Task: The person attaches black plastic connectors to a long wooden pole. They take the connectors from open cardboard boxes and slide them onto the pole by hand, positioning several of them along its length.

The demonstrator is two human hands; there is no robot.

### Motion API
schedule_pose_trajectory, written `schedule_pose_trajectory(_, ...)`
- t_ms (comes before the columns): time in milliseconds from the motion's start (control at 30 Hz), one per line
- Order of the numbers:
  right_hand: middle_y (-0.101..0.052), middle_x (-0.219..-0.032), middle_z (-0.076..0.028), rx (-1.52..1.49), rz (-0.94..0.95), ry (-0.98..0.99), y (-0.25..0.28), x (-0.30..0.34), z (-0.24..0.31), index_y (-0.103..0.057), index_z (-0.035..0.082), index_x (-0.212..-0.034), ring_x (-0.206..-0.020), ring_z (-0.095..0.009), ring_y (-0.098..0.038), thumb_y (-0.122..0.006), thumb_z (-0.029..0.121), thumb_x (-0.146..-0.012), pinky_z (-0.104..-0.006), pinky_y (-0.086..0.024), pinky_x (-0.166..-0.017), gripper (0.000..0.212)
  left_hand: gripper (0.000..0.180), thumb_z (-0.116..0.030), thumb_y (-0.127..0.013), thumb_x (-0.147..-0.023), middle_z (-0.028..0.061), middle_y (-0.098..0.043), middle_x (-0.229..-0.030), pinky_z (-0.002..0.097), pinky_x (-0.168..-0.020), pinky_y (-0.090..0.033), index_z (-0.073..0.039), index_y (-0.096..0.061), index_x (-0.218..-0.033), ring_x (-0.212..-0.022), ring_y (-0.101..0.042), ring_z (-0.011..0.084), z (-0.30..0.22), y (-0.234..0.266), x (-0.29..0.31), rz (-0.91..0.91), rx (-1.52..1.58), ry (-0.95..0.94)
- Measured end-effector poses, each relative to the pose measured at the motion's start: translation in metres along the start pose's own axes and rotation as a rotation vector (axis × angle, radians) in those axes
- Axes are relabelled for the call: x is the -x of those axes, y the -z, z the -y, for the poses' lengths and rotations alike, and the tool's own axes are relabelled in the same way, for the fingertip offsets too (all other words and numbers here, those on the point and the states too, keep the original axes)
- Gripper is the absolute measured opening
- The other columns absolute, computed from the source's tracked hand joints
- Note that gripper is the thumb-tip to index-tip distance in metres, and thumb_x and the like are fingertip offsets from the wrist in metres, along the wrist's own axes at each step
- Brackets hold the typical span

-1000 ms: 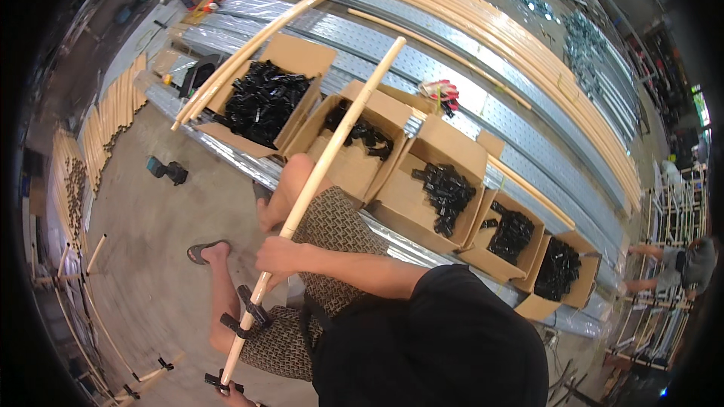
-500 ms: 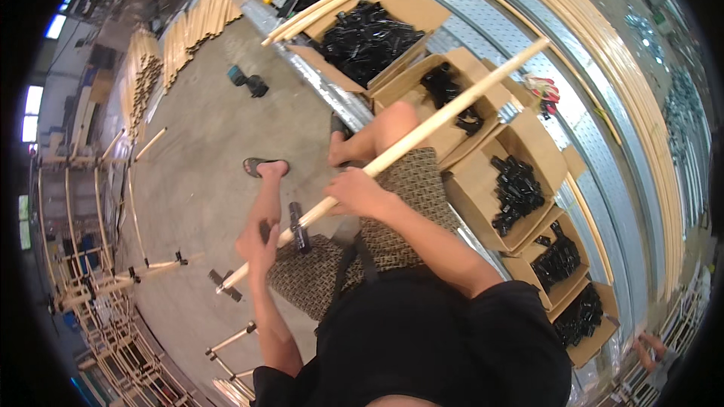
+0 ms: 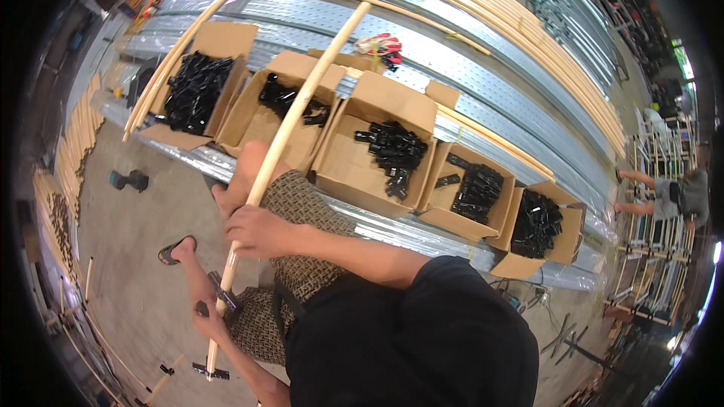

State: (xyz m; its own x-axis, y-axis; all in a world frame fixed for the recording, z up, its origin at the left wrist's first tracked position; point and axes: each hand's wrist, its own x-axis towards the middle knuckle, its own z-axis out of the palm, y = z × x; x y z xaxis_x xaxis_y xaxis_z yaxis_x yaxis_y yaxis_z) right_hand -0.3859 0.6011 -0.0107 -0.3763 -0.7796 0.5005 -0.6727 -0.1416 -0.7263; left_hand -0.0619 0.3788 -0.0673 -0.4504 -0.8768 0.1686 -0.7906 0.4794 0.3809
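A long pale-yellow pole (image 3: 305,98) slants across my lap, its far end above the boxes and its near end low by my left side. My right hand (image 3: 260,232) is wrapped round its middle, fingers closed. Lower down, my left hand (image 3: 211,325) grips the pole just below a black connector (image 3: 226,300) fitted on it. A small dark piece shows at the left fingers, too hidden to name. At the pole's lower end sits another black connector (image 3: 211,371).
Cardboard boxes (image 3: 377,200) of black connectors stand in a row before me on wrapped metal lengths (image 3: 513,90). Red-and-white gloves (image 3: 381,49) lie behind them. More poles (image 3: 543,45) stretch beyond. Another person (image 3: 671,194) stands at far right, near pole-built racks (image 3: 648,271).
The view has turned to the right, so the boxes now lie across the middle. The pole stands steeper in the picture. Both hands still grip it.
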Motion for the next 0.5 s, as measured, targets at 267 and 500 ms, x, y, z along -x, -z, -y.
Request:
schedule_pose_trajectory(267,-0.072,-0.083,-0.009,0.193,-0.845,-0.885,0.191,0.209,-0.093,-0.074,0.001,-0.099,-0.074,-0.012,-0.066,-0.071,0.012,-0.088,-0.0271,-0.052,-0.066,0.017,0.042,-0.032,-0.077,-0.078,0.0234,-0.072,-0.082,0.0448,-0.072,-0.053,0.008,-0.072,-0.093,-0.076,-0.071,0.0377,-0.015,0.007,0.012,0.006,-0.107,0.157)
schedule_pose_trajectory(500,-0.073,-0.086,-0.018,0.018,-0.838,-1.282,0.165,0.360,-0.169,-0.072,-0.003,-0.098,-0.074,-0.024,-0.071,-0.063,0.003,-0.084,-0.0362,-0.057,-0.066,0.017,0.044,-0.034,-0.080,-0.074,0.0235,-0.071,-0.077,0.0464,-0.069,-0.052,0.006,-0.074,-0.089,-0.073,-0.070,0.0394,-0.016,0.012,0.009,-0.065,-0.188,0.103)
